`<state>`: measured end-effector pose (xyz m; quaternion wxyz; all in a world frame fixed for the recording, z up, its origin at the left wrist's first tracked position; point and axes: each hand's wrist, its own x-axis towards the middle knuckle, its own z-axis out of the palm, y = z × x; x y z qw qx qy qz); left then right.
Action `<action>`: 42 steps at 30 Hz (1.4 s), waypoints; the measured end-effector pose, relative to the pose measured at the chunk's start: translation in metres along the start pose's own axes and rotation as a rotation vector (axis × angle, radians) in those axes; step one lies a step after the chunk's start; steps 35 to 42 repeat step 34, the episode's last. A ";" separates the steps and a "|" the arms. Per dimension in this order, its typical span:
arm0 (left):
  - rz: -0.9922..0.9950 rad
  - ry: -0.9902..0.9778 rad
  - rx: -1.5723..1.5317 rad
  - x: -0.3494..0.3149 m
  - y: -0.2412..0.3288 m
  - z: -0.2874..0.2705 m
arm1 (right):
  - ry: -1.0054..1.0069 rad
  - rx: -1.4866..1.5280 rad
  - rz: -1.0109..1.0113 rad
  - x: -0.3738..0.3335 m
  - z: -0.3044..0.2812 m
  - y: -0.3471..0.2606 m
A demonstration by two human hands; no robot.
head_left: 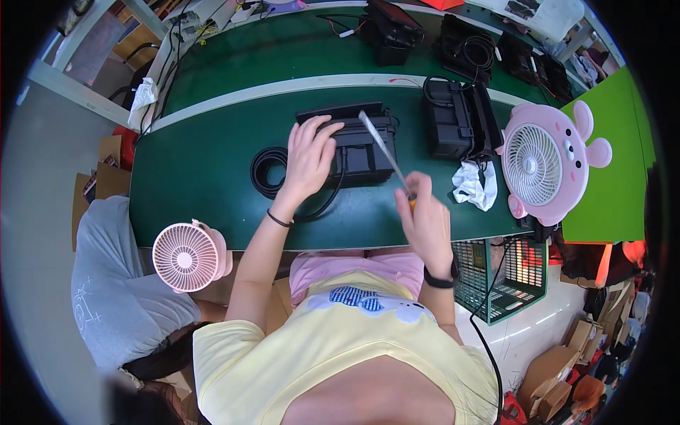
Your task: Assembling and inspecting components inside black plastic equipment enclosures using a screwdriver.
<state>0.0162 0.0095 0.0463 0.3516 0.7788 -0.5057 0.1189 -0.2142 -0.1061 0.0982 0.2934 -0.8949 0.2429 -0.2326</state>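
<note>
A black boxy device [365,152] lies on the green table in front of me, a raised flap along its far side. My left hand [312,156] rests on its left part with fingers stretched and spread. A coil of black cable [265,173] lies beside that hand, and a cable loops below it. My right hand [427,219] is closed around the orange handle of a screwdriver [382,146]. Its long metal shaft points up and left, its tip over the device's far edge; I cannot tell whether it touches.
Another black device [453,124] stands to the right, near a crumpled white cloth [476,185] and a pink animal-shaped fan [542,163]. A small pink fan [188,256] is at the near left edge. Beside me a person in grey [117,283] bends down. A green crate [506,280] stands below the table.
</note>
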 end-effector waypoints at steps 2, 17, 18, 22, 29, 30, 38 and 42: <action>-0.127 0.004 -0.029 0.004 0.003 0.006 | -0.101 -0.052 0.041 -0.012 -0.005 -0.008; -0.241 0.193 -0.037 0.007 0.012 0.023 | 0.015 -0.198 -0.105 -0.011 0.029 0.002; -0.246 0.186 -0.045 0.006 0.012 0.024 | 0.014 -0.199 -0.101 -0.013 0.029 0.003; -0.251 0.180 -0.029 0.004 0.011 0.025 | 0.015 -0.199 -0.106 -0.015 0.033 0.007; -0.237 0.176 -0.055 0.003 0.012 0.024 | 0.022 -0.155 -0.096 -0.019 0.039 0.004; -0.236 0.172 -0.060 0.003 0.011 0.024 | 0.023 -0.154 -0.096 -0.020 0.040 0.004; -0.196 0.191 -0.109 0.001 0.007 0.027 | -0.113 0.057 0.032 -0.021 0.044 0.008; -0.196 0.191 -0.109 0.001 0.007 0.027 | -0.113 0.057 0.032 -0.021 0.044 0.008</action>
